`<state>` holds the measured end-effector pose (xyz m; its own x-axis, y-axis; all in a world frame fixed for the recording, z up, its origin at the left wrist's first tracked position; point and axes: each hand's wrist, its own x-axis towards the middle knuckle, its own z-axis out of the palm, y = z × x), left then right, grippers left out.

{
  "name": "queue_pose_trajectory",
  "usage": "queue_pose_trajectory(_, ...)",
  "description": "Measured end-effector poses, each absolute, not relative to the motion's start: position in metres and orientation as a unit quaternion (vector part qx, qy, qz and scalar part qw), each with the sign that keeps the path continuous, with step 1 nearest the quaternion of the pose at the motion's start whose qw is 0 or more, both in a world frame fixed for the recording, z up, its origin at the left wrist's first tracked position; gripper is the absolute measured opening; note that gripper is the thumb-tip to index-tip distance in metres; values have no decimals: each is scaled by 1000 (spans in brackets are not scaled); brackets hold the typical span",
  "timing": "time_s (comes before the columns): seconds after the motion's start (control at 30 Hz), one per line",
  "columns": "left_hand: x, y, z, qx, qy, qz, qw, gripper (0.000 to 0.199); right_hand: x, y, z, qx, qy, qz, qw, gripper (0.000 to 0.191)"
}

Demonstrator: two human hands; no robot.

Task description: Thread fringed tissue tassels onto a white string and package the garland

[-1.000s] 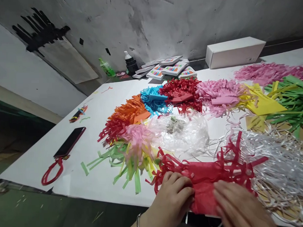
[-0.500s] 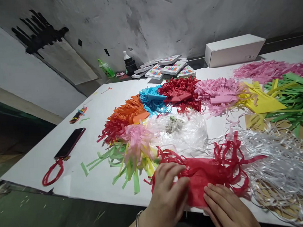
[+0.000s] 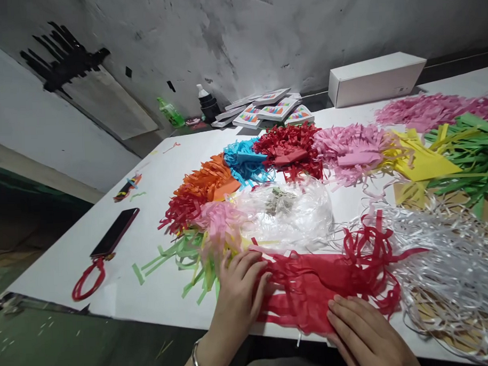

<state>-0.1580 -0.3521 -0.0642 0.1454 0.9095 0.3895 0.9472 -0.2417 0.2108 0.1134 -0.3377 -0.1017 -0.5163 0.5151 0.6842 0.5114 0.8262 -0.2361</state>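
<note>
A red tissue-paper tassel sheet point(image 3: 311, 287) lies flat at the table's front edge, its middle whole and its two ends cut into strips. My left hand point(image 3: 241, 284) rests over the strips at its left end, fingers stretched out and slightly apart. Flat on the sheet's lower right part lies my right hand point(image 3: 361, 328), its fingers extended side by side. Curled red strips point(image 3: 374, 248) stand up at the right end. Just left of my left hand are pink point(image 3: 221, 221) and light green paper strips point(image 3: 186, 249).
Behind the sheet sits a clear plastic bag point(image 3: 297, 213). Orange point(image 3: 204, 179), blue point(image 3: 245, 156), dark red point(image 3: 288, 149) and pink tassels point(image 3: 353, 150) curve around it. Silvery ribbon point(image 3: 447, 266) is heaped at right. A phone point(image 3: 115, 233) lies left; a white box point(image 3: 376, 79) stands at the back.
My left hand has moved left along the red sheet, from its middle to its left end, and the strips there now lie straighter. My right hand stays in place.
</note>
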Motion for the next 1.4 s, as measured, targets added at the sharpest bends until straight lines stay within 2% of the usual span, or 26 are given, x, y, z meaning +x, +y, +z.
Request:
queue_pose_trajectory(0.13,-134,-362,-59,-785,-562,-260,7,18,118,-334,-104,-273,-885,-17,378,24)
queue_pose_trajectory(0.23,-108,-365,-64,-849,-470,-236,-51,26,115,-339,-109,-273,-883,-36,380,27)
queue_pose_trajectory(0.4,-91,-368,-82,-865,-438,-228,-85,18,103,-350,-118,-311,-843,-10,439,32)
queue_pose_trajectory(0.5,-95,-370,-83,-862,-433,-244,-99,16,109,-349,-118,-324,-836,27,441,36)
queue_pose_trajectory(0.67,-100,-369,-73,-819,-479,-273,-159,21,125,-338,-115,-305,-881,36,359,17)
queue_pose_trajectory(0.73,-99,-367,-71,-781,-528,-284,-172,21,121,-336,-116,-342,-867,32,361,14)
queue_pose_trajectory(0.83,-98,-362,-71,-766,-557,-279,-158,21,109,-335,-118,-413,-828,53,376,13)
queue_pose_trajectory(0.97,-103,-356,-78,-778,-591,-191,-95,25,103,-335,-119,-420,-826,66,371,16)
queue_pose_trajectory(1.13,-121,-350,-84,-727,-673,-135,-4,55,112,-333,-122,-401,-848,30,345,15)
queue_pose_trajectory(1.27,-126,-352,-71,-724,-651,-226,2,46,109,-334,-121,-407,-844,30,347,14)
queue_pose_trajectory(1.4,-109,-357,-67,-819,-510,-249,-89,36,100,-337,-117,-437,-832,40,339,16)
